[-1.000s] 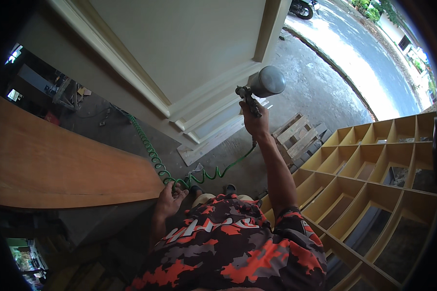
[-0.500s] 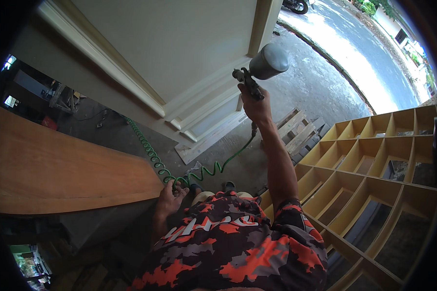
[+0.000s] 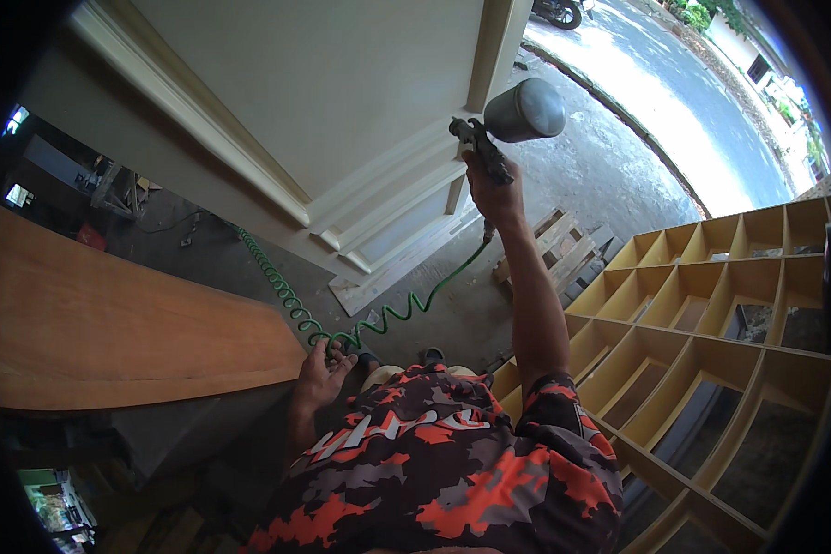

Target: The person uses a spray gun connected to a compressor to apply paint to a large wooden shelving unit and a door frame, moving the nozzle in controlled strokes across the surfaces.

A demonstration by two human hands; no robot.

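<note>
Nearest me, just past my black, grey and orange-red camouflage shirt (image 3: 452, 462), my left hand (image 3: 319, 379) has its fingers curled in, pinching a loop of the green coiled hose (image 3: 284, 294); if that grip slips, the coils could drop about my dark sandals (image 3: 434, 355) and trip me. Beside that hand is the end of the broad orange-brown wooden board (image 3: 138, 323), which a swinging coil could scuff. On my right the yellow wooden shelving grid (image 3: 669, 295) stands near my arm, and a careless sidestep might bump it. Farther out, my right hand (image 3: 499, 196) is wrapped around the handle of the dark metal spray gun (image 3: 478, 148), whose trigger I cannot tell is squeezed or free. Its rounded grey cup (image 3: 531, 111) leans to the right; too steep a tilt could spill or starve it. The hose runs up to the gun, so a snag might jerk the nozzle into the cream moulded panel (image 3: 342, 92). Beyond, the slatted wooden pallet (image 3: 568, 261) could catch a foot, and wind off the sunlit road (image 3: 674, 65) could bring dust.
</note>
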